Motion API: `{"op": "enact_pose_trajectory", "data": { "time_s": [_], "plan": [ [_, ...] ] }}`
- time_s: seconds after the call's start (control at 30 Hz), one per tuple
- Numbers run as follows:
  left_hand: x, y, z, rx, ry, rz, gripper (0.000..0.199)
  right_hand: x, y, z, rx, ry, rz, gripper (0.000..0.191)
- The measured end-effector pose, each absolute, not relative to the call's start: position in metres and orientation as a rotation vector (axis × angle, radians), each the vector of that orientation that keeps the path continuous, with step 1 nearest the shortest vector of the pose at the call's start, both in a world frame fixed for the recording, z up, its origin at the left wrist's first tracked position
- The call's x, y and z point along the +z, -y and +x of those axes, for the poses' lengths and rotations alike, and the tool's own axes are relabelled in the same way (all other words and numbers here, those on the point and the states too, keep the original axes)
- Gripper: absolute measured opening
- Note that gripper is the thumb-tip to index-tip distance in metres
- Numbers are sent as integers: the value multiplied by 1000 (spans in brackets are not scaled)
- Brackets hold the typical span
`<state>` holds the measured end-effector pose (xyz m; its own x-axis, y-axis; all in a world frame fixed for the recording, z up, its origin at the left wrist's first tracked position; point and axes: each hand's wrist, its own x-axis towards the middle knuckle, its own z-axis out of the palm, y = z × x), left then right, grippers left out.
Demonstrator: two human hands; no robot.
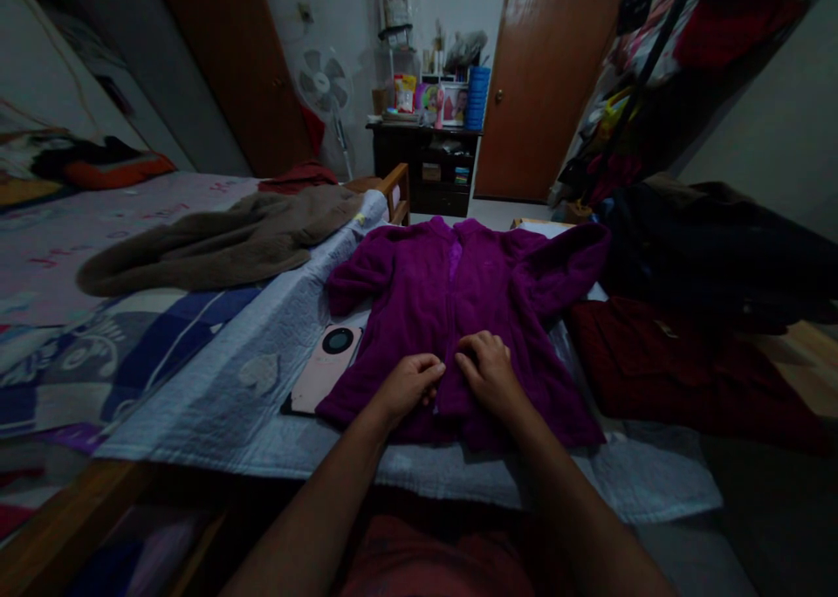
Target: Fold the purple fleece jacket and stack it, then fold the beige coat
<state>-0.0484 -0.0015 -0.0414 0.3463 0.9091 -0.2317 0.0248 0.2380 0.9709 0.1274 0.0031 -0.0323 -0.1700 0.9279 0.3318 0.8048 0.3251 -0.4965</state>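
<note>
Forearms (327, 492) stretch, left hand (409, 384) and right hand (490, 368) curled, grip unclear, on a jacket (419, 287), likely soft, best held by edges.

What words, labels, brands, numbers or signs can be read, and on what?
No text reads with certainty.
Pink sheet: red lettering, too blurred.
Blue-and-white bedding: pale lettering, unclear.
Purple jacket: chest mark, too small.
Dark red garment: small patch, blurred.
Yellow packet: too small.
</note>
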Motion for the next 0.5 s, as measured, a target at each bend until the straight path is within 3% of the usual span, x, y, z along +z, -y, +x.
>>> {"op": "enact_pose_trajectory", "data": {
  "time_s": [0.17,0.33,0.5],
  "plan": [
    [-44,4,-45,880,-1051,1150,31,-28,-16,121,138,2055,-1674,24],
    [-45,4,-45,921,-1024,1135,35,-25,-19,124,363,2207,-1529,34],
    [-46,4,-46,912,-1022,1129,36,-22,-16,130,537,2235,-1422,25]
  ]
}}
